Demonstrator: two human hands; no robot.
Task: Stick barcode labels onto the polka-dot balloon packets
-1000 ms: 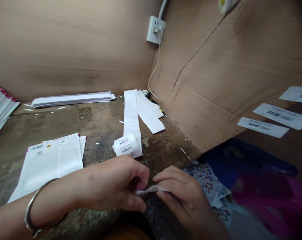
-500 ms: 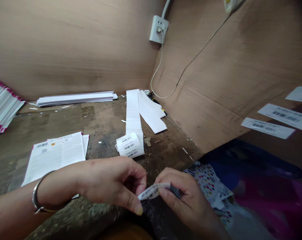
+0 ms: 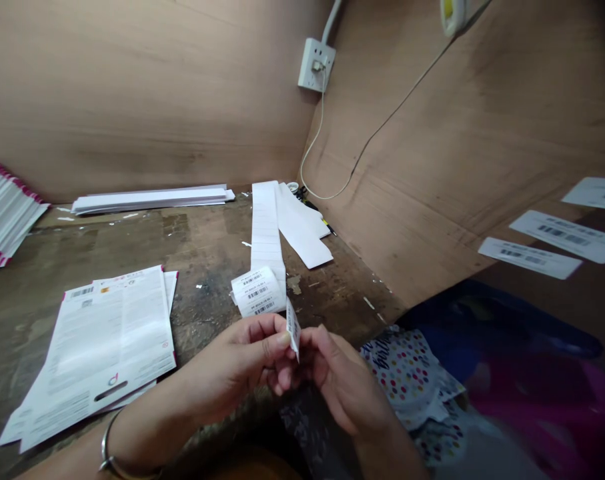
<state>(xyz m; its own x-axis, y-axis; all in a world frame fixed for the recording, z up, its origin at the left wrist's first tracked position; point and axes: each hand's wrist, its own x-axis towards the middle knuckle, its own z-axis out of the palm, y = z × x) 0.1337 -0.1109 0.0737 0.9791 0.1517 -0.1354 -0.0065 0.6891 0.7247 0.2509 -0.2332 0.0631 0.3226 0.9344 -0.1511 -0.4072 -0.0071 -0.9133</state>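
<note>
My left hand (image 3: 247,357) and my right hand (image 3: 339,380) meet low in the middle of the view, pinching a narrow white barcode label (image 3: 293,327) between them. The label stands on edge, its upper end showing above my fingers. Just beyond my hands sits a small roll of barcode labels (image 3: 258,292), lying on a long white strip of label paper (image 3: 266,230). A metal bangle (image 3: 107,453) circles my left wrist. Printed white leaflets (image 3: 97,353) lie to the left of my left forearm.
A polka-dot printed bag (image 3: 407,377) lies near my right hand, beside blue and magenta plastic (image 3: 527,373). Several barcode labels (image 3: 565,237) stick to the plywood wall at right. White paper strips (image 3: 149,200) and a pink-edged stack (image 3: 7,217) line the back and left of the worn bench (image 3: 207,267).
My hands have come together and turned the label upright on its edge. My left hand has moved right, uncovering more of the leaflets.
</note>
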